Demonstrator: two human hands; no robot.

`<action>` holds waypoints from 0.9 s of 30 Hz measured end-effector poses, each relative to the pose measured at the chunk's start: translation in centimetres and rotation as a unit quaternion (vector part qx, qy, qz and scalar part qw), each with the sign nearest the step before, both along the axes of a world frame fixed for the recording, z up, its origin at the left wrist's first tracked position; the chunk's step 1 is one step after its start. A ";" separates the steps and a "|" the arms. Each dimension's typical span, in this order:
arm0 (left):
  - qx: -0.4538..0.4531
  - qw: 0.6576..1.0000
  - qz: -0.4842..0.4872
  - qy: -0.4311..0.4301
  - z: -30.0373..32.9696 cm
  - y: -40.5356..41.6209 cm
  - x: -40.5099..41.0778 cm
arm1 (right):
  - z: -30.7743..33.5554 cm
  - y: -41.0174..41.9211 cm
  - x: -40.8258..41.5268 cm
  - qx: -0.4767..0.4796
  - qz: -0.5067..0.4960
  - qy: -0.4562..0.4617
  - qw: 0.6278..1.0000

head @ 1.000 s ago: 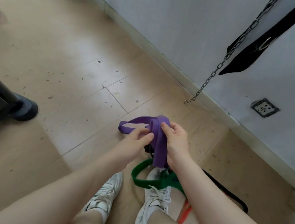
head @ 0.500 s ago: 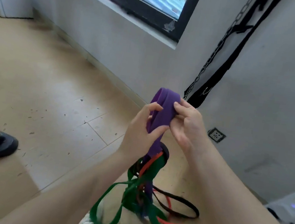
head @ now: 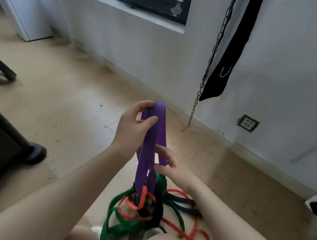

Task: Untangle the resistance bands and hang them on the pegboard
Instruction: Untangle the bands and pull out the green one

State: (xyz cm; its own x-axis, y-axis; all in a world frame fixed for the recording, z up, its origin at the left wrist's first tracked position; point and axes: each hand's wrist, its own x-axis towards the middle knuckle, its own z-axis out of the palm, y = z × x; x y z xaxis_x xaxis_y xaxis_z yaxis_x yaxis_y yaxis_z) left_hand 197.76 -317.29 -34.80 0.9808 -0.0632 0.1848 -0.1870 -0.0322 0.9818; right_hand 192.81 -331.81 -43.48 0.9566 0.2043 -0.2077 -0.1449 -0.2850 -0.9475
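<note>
Bare wooden floor (head: pixel 71 95) lies open to the left, as far as the white wall (head: pixel 143 48) under the window. The left hand (head: pixel 132 128) pinches the top fold of a wide purple rubber resistance band (head: pixel 151 139), held upright. The right hand (head: pixel 169 166), fingers spread loosely, touches the band lower down. Its lower end runs into a knot of green (head: pixel 112 225), orange-red (head: pixel 196 239) and black bands (head: pixel 180 204) on the floor.

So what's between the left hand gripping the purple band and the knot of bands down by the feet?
In the head view, only the purple band itself hangs from the left hand to the tangle; the right hand touches it midway.
</note>
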 end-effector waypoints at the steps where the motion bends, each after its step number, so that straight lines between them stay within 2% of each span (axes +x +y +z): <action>1: 0.003 1.000 0.007 0.015 -0.8 0.1 0.2 | -1.6 0.2 0.2 -0.009 0.016 0.008 1.000; 4: 0.008 0.998 0.029 0.052 -3.1 0.5 1.3 | -5.7 1.3 0.9 -0.021 0.020 0.022 0.999; 7: 0.001 0.996 0.040 0.079 -4.5 0.7 3.2 | -8.1 1.9 2.3 -0.056 -0.038 0.014 0.998; 11: -0.051 0.982 -0.019 0.180 -7.9 1.0 6.5 | -9.0 2.0 4.6 0.031 -0.094 0.065 0.993; 13: -0.026 0.966 -0.026 0.256 -10.8 1.1 7.0 | -9.4 1.8 6.1 0.044 -0.129 0.080 0.987; 15: 0.037 0.951 -0.031 0.305 -14.1 1.0 6.0 | -10.3 1.9 7.9 0.043 -0.162 0.091 0.982; 18: 0.070 0.945 -0.051 0.316 -19.3 0.9 4.0 | -11.6 2.5 9.8 0.048 -0.187 0.125 0.973; 21: 0.057 0.944 0.008 0.325 -22.8 1.3 3.7 | -13.6 3.6 10.8 0.043 -0.184 0.158 0.969; 25: 0.010 0.951 0.062 0.304 -24.6 1.4 4.2 | -15.0 4.6 12.6 0.114 -0.236 0.200 0.944; 27: 0.062 0.955 0.063 0.285 -25.3 1.3 4.2 | -15.0 4.8 13.9 0.147 -0.262 0.214 0.929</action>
